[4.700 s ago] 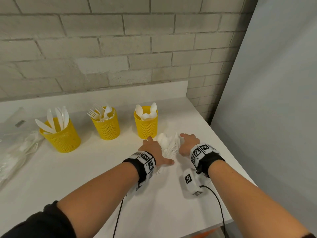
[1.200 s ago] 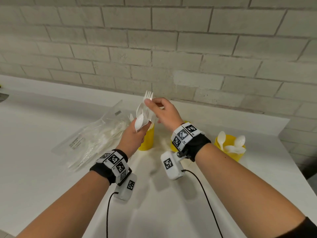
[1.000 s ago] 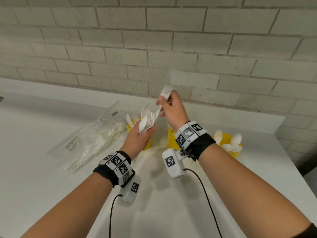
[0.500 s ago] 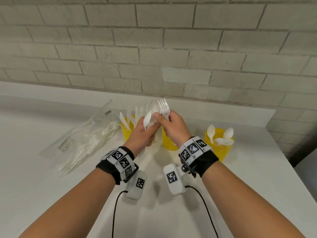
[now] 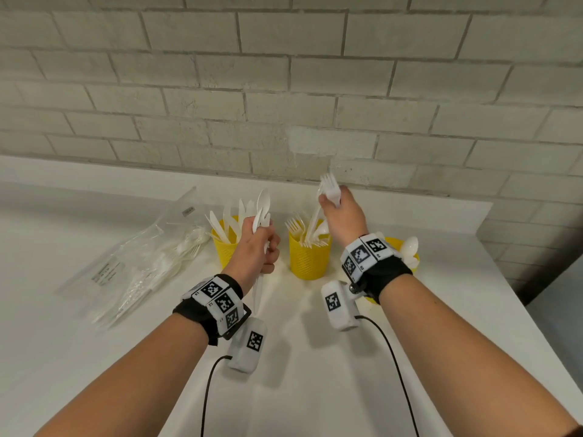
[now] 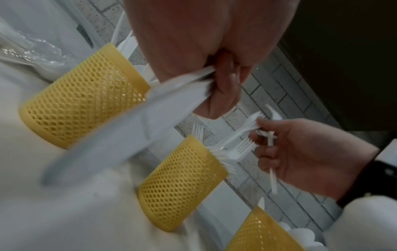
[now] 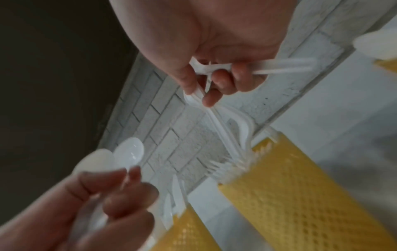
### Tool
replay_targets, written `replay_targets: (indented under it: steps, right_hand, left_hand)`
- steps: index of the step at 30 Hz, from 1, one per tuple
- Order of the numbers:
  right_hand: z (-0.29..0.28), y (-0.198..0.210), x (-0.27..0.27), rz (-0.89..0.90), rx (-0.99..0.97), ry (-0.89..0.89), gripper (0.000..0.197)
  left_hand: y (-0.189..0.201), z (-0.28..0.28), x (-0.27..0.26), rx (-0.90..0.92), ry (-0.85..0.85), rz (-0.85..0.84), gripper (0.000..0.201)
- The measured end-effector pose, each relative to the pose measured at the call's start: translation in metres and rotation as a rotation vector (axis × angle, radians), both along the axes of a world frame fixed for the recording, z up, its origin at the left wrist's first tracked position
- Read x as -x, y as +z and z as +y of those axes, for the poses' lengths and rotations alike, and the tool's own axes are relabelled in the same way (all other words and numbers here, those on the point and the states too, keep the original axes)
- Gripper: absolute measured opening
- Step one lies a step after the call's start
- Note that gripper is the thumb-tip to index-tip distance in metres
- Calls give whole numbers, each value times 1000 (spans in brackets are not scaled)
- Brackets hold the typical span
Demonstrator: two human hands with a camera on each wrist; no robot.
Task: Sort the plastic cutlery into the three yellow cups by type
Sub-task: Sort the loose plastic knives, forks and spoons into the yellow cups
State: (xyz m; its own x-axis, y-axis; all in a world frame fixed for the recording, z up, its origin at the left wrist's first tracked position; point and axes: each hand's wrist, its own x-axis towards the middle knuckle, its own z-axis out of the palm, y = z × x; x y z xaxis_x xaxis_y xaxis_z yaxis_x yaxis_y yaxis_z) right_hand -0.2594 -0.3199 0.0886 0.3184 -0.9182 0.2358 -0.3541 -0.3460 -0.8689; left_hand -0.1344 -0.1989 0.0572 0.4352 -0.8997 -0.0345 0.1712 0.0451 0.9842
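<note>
Three yellow mesh cups stand in a row by the wall: the left cup (image 5: 224, 249) has knives, the middle cup (image 5: 309, 258) forks, the right cup (image 5: 411, 257) spoons and is half hidden by my right wrist. My left hand (image 5: 262, 244) grips a bundle of white cutlery (image 5: 263, 201) upright, spoon heads on top, in front of the left cup. My right hand (image 5: 331, 200) pinches white forks (image 5: 329, 183), tines up, above the middle cup (image 7: 300, 195). One fork's handle (image 6: 232, 135) slants down to that cup's rim (image 6: 211, 152).
A clear plastic bag (image 5: 142, 263) with more white cutlery lies on the white counter (image 5: 315, 373) left of the cups. A grey brick wall (image 5: 284, 89) runs close behind the cups. The counter's right edge falls away just past the right cup.
My right hand has drawn forks out of the left hand's bundle and moved right, over the middle cup. The hands, touching half a second ago, are now apart.
</note>
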Motion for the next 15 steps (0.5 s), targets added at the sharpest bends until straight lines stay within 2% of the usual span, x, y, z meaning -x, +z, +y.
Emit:
replay_targets:
  steps: [3,7,9,12,15]
  right_hand:
    - [-5,-21,-2,206,-46,8,44]
    - [-3,-24,3,329,-85,26,48]
    - [0,-16,3,271,-54,-8,47]
    - [2,0,-2,-14,10,-76,38]
    - [5,9,-9,1,191,-109,35]
  left_hand:
    - [-1,0,-1,13,-18,-8,6]
    - [-4,-2,-4,45,-28,-46,10]
    - [-5,-3,-5,41,-12,-88,11]
    - [-6,-4,-6,37,15,-131,16]
    - [-6,-3,-6,31,29,-109,24]
